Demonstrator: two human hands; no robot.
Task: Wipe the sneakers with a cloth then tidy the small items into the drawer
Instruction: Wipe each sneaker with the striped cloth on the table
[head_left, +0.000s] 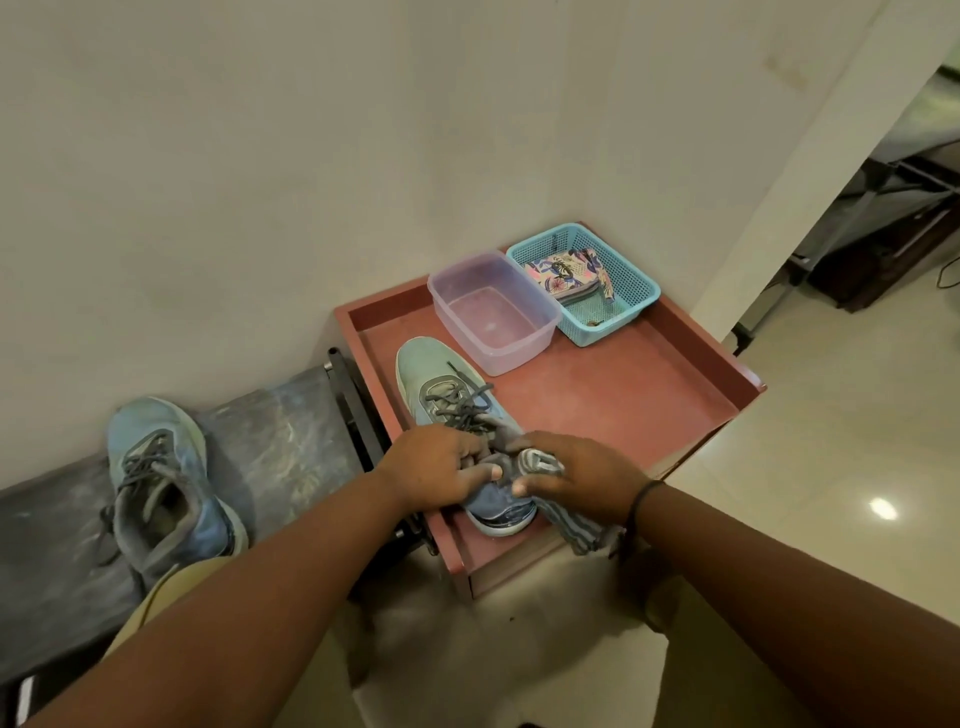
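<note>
A light blue sneaker (441, 384) with grey laces lies on the red-brown tray-topped cabinet (623, 395), toe pointing away from me. My left hand (436, 467) grips it at the collar, fingers curled over the opening. My right hand (582, 478) holds a grey striped cloth (571, 530) against the heel side of the same sneaker. The second blue sneaker (156, 483) stands on the dark bench (280, 441) to the left, untouched.
A translucent pink tub (545, 332) and a teal basket (631, 291) holding a floral pouch (561, 273) stand at the back of the cabinet top. The wall is close behind. Shiny tiled floor lies to the right, with dark furniture beyond the doorway.
</note>
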